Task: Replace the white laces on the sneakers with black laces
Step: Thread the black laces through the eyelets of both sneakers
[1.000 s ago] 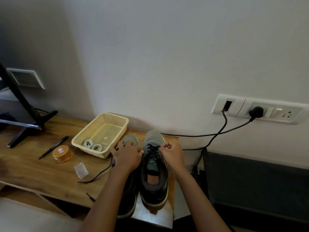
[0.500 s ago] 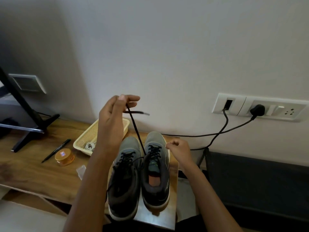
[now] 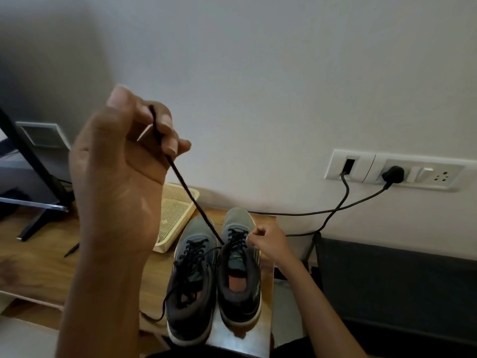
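1. The left hand [image 3: 124, 161] is raised high on the left, near the camera, with its fingers curled inward and its thumb up
2. It pinches the black lace [image 3: 186, 188] among the curled fingers, and the lace runs taut from there, down and to the right
3. The lace's lower end goes into the left side of the lacing on the right sneaker [image 3: 238, 272]
4. The right hand [image 3: 269, 241] sits low at the right edge of that same lacing, with its fingers curled and its thumb against the forefinger; I cannot tell whether it pinches the lace or the shoe's edge
5. The left sneaker [image 3: 191, 293] stands just beside the right one, both upright with toes toward the far wall and both showing black lacing
6. A loose lace end [image 3: 165, 304] from the left sneaker loops off its left side and down to the near edge of the wooden table [image 3: 33, 270]
7. Both sneakers stand at the right end of that table
8. A yellow mesh basket [image 3: 178, 210] lies just left of the toes, partly hidden by the left wrist
9. A black stand [image 3: 33, 161] rises at the far left, with a pen [image 3: 72, 250] near it
10. On the wall to the right is a white socket panel [image 3: 436, 175] with a black plug [image 3: 392, 174] in it, and dark cables [image 3: 343, 205] trail from the panel toward the table
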Demonstrator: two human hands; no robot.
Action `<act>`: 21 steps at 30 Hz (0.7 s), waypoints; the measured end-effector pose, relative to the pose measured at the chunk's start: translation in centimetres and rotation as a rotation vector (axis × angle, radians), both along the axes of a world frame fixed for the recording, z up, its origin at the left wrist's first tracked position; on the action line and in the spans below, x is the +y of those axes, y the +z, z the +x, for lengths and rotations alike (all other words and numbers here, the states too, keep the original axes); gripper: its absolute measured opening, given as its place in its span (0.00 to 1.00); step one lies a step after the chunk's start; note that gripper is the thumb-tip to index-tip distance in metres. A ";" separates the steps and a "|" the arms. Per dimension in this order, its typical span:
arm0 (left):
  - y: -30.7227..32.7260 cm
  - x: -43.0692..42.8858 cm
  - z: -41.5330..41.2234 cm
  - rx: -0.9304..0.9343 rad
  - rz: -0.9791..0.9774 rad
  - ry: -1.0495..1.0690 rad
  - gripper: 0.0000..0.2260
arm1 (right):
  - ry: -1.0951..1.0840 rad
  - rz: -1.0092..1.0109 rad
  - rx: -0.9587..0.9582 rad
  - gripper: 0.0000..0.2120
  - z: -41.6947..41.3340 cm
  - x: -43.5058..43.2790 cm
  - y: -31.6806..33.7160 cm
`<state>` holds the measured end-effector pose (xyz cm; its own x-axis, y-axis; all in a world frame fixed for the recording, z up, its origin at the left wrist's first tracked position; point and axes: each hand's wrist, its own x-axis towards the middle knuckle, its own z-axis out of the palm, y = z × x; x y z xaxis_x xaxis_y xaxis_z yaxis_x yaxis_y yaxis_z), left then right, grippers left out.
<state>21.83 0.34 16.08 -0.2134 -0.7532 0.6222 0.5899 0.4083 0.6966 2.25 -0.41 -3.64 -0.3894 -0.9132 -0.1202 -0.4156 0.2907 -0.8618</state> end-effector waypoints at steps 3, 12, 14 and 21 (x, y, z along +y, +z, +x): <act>-0.4 0.0 0.2 -0.072 0.002 0.012 0.05 | 0.092 0.081 0.080 0.15 0.0 0.2 0.0; -8.6 -2.7 -3.6 -1.101 0.075 0.266 0.08 | 0.120 0.199 0.226 0.12 0.5 0.1 -0.2; -11.6 -3.5 -4.2 -1.367 0.142 0.301 0.08 | 0.089 0.193 0.202 0.08 0.4 0.0 -0.5; -17.0 -3.8 -5.7 -1.641 0.057 0.323 0.05 | 0.053 0.229 0.124 0.10 -0.1 -0.1 -0.6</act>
